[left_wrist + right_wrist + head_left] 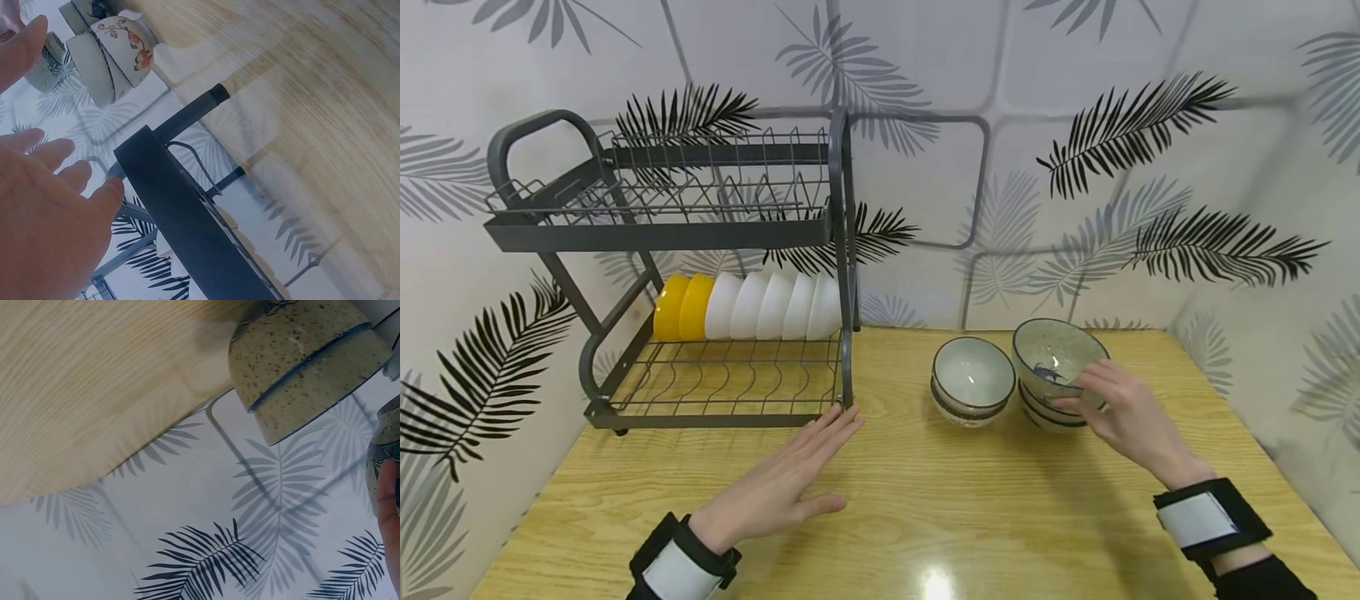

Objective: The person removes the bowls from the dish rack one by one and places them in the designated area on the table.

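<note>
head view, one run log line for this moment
right hand: holds speckled bowl above stacked bowls | left hand: near two-tier dish rack

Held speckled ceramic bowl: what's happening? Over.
Right hand pinches speckled ceramic bowl above matching stack. Left hand outstretched, empty. Pale dark-rimmed bowls possibly in way.

Speckled bowl — blue-marked inside — just above stacked bowls

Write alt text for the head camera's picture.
A person's right hand holds a blue-patterned bowl above stacked bowls on a wood-grain table, beside another bowl stack. The left hand is near a two-tier dish rack holding yellow and white bowls.
</note>
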`<action>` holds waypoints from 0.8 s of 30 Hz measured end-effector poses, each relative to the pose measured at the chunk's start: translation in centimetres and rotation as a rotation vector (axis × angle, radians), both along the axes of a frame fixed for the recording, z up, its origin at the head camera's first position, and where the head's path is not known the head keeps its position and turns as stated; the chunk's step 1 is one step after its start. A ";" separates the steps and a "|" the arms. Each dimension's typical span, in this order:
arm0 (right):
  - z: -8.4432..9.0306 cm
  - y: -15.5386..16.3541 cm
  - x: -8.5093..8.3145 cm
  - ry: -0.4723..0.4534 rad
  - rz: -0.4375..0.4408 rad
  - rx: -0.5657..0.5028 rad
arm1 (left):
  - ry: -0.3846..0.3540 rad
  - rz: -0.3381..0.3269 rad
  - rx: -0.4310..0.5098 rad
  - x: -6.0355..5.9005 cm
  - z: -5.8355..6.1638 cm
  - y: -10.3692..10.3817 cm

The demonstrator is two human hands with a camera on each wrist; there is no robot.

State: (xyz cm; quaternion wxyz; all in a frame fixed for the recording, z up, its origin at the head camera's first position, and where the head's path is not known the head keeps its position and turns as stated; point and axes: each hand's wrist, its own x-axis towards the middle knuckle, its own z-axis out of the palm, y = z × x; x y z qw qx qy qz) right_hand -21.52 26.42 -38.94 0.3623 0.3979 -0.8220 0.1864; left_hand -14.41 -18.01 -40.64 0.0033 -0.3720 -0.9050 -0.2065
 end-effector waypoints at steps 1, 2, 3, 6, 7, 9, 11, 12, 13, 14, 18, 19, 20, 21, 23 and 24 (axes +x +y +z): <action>-0.1 0.1 0.0 -0.001 -0.010 -0.002 | -0.001 0.002 0.000 0.0 0.0 0.0; -0.2 0.3 0.0 -0.003 -0.019 -0.003 | -0.002 0.004 0.000 0.0 0.0 -0.1; -0.3 0.4 0.0 -0.008 -0.028 -0.004 | -0.004 0.005 0.000 0.0 -0.1 -0.1; -0.5 0.7 -0.1 -0.021 -0.055 -0.006 | -0.006 0.009 -0.001 0.1 -0.1 -0.2; -0.6 0.8 -0.1 -0.028 -0.064 -0.007 | -0.006 0.008 -0.001 0.1 -0.2 -0.2; -0.8 0.9 0.0 -0.035 -0.083 -0.008 | -0.009 0.008 0.001 0.1 -0.2 -0.3; -1.1 1.0 0.0 -0.037 -0.106 -0.005 | -0.011 0.008 0.004 0.1 -0.2 -0.3; -1.2 1.1 0.0 -0.039 -0.115 -0.005 | -0.013 0.007 0.006 0.1 -0.2 -0.3; -1.3 1.1 0.0 -0.038 -0.125 -0.004 | -0.015 0.007 0.008 0.1 -0.2 -0.3; -1.4 1.2 0.0 -0.037 -0.134 -0.003 | -0.019 0.008 0.010 0.1 -0.2 -0.3; -1.9 1.3 -0.1 -0.025 -0.157 0.002 | -0.032 0.008 0.014 0.1 -0.3 -0.4; -2.0 1.3 -0.1 -0.020 -0.161 0.007 | -0.033 0.008 0.014 0.1 -0.3 -0.4; -2.2 1.4 -0.2 -0.017 -0.165 0.010 | -0.034 0.008 0.014 0.1 -0.3 -0.4; -2.3 1.4 -0.2 -0.015 -0.169 0.015 | -0.033 0.007 0.015 0.0 -0.3 -0.4; -2.5 1.4 -0.2 -0.017 -0.181 0.022 | -0.029 0.008 0.014 0.0 -0.4 -0.4; -2.6 1.5 -0.2 -0.020 -0.187 0.027 | -0.026 0.008 0.014 0.0 -0.4 -0.5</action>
